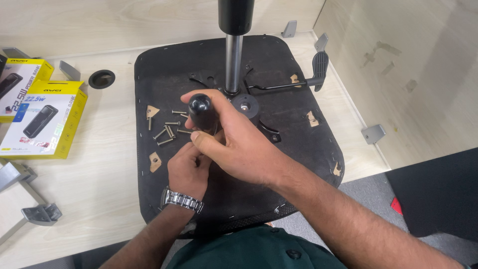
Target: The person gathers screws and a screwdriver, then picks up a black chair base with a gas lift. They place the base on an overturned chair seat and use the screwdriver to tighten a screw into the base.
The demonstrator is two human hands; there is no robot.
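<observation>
Two hands meet over an upturned seat base (pixel 298 149) on the bench (pixel 99 164); right hand (pixel 239 144) fingers grip a black-handled driver (pixel 203 112); left hand (pixel 188 167) pinches beneath it, contents hidden; loose bolts (pixel 167 130) lie just left.

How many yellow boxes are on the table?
2. One yellow box lies at the left of the table; the other sits behind it at the left edge, partly out of view. None seems hidden.

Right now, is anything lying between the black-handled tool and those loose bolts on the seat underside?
Nothing visible does. The right hand grips the black-handled tool just right of the loose bolts, with bare black fabric between them. The left hand sits below, under the right hand.
</observation>
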